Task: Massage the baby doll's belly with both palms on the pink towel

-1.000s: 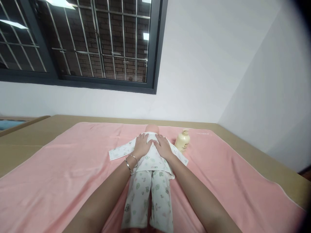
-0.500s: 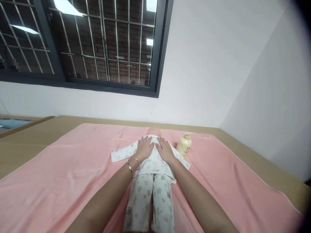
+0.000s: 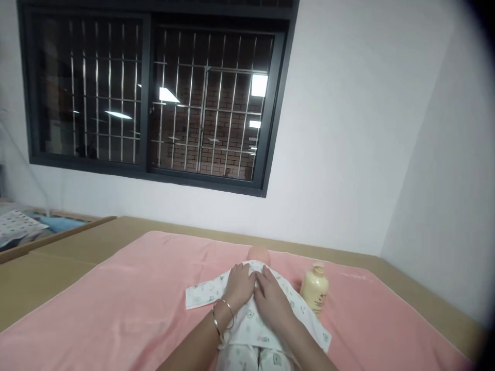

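Pink cloth point(image 3: 127, 304) spread beneath and all around the fingers point(image 3: 236, 275). On it, a doll point(image 3: 258, 254) lying flat, head just beyond the fingertips. Printed shirt point(image 3: 250, 327) under the palms, sleeves out to either side. Left hand point(image 3: 240, 289) and right hand point(image 3: 271, 299) resting on it, close beside each other. Cream bottle point(image 3: 315, 288) right of the fingers, untouched. Fingers loosely stretched, slightly parted, gripping nothing visible. Probably best: press lightly, evenly, without rucking the shirt.

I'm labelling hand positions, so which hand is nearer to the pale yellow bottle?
Right. The right hand is on the patterned top, left of the bottle; the left hand is on the top too, but farther left.
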